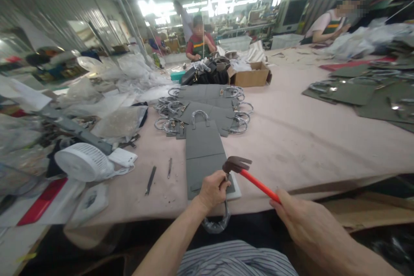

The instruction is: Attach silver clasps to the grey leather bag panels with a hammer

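Note:
A flat grey bag panel (pixel 205 155) with a plastic-wrapped handle lies on the pale table (pixel 291 138) in front of me. My left hand (pixel 211 189) is closed on the panel's near end, pinching a small fitting I cannot make out; a second wrapped handle (pixel 217 223) hangs below it over the table edge. My right hand (pixel 299 215) grips the red handle of a hammer (pixel 237 166), whose dark head hovers just above the left hand's fingers.
A stack of grey panels with wrapped handles (pixel 207 108) sits further back. A white fan (pixel 82 161), small tools (pixel 150 179) and plastic bags lie at left. A cardboard box (pixel 250 75) and green panels (pixel 362 92) lie beyond. Other people work at the far end.

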The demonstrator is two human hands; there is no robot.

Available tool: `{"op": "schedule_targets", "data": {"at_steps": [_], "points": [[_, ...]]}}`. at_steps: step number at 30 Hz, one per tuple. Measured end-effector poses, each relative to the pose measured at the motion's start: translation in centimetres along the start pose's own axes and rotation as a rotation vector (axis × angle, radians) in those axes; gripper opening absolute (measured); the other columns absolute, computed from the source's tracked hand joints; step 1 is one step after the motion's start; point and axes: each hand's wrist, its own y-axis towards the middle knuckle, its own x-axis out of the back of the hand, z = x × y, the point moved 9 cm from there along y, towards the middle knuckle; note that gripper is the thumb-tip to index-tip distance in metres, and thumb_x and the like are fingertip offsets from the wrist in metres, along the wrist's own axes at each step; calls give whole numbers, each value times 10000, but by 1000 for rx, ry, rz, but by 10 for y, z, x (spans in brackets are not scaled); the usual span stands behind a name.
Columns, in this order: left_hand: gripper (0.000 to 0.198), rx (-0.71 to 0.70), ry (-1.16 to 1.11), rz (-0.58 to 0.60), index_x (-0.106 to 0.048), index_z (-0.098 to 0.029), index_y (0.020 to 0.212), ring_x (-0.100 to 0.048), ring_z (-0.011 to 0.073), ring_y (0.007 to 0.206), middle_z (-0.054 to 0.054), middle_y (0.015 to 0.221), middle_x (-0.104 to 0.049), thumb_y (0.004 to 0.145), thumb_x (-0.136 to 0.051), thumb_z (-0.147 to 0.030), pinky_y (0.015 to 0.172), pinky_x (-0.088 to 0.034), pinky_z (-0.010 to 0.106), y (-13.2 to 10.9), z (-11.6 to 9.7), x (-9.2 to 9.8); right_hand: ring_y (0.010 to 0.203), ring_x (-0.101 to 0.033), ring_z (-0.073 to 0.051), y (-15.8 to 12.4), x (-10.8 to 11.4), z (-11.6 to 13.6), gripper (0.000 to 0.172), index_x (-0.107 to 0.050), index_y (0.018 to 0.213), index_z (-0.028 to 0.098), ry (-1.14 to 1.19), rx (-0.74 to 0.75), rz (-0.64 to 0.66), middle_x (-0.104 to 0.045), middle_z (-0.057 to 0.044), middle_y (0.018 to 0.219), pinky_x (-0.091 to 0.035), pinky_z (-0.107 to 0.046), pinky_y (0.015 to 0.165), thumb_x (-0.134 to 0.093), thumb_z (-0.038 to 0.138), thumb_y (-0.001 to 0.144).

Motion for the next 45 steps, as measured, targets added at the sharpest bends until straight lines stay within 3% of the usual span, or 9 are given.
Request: {"op": "schedule_targets", "data": {"at_steps": [7,13,17,22,28,32,34,40,45], "points": [[86,0,-7,-3,-601,-202,872,-652,182,819,50,863,-670,871,-557,-129,764,-516,270,0,-3,1,489,-519,-166,4,-61,-67,363,-465,754,243,101,-259,230,-549,-3,557,-309,-285,510,-321,474,994],[92,-2,0,-16,-601,-207,894,-665,190,855,52,883,-674,876,-568,-123,786,-532,276,-1,-3,3,649,-598,-230,27,-130,-113,300,-572,811,181,-8,-407,213,-640,-108,728,-459,-346,628,-366,337,964],[79,11,13,-13,-601,-202,933,-669,202,871,65,908,-681,898,-560,-145,797,-549,295,0,-6,4,1039,-606,-340,46,-136,-74,376,-593,1216,114,-36,-236,3,-614,-235,1207,-491,-476,865,-462,342,946],[130,35,-12,10,-617,-197,1005,-673,207,940,83,988,-702,917,-532,-154,863,-560,321,-1,-10,6,1205,-561,-302,49,-165,1,404,-578,1340,184,202,102,-93,-605,-167,1299,-482,-493,1007,-408,271,984],[114,372,-301,-165,-667,-183,925,-690,192,902,66,943,-725,913,-567,-236,877,-560,337,-1,19,13,1320,-513,-277,36,-203,-7,489,-461,1499,284,363,144,-35,-530,-123,1458,-460,-516,1054,-388,313,1017],[387,716,-652,-477,-649,-141,920,-725,205,824,102,917,-731,913,-552,-516,760,-596,353,-4,65,44,1320,-513,-283,36,-202,-13,446,-521,1447,265,378,126,-22,-548,-123,1441,-458,-512,1047,-439,305,1011],[454,793,-619,-518,-648,-126,878,-728,208,797,105,890,-732,852,-596,-576,731,-595,335,-6,85,75,1329,-504,-283,36,-198,-10,436,-529,1434,254,371,119,-29,-545,-120,1448,-449,-509,1057,-446,294,1007],[375,968,454,-88,-620,-187,621,-704,258,790,97,687,-716,873,-537,-452,694,-512,296,-46,144,184,1346,-484,-278,35,-195,-3,457,-502,1453,229,356,113,-15,-523,-135,1469,-427,-508,1078,-439,259,1001],[363,1056,846,203,-701,-157,793,-714,363,896,187,880,-749,928,-493,-422,733,-504,388,-77,158,202,1326,-505,-281,35,-194,-5,462,-515,1450,241,349,115,-29,-543,-136,1446,-435,-511,1068,-441,272,995]]}}
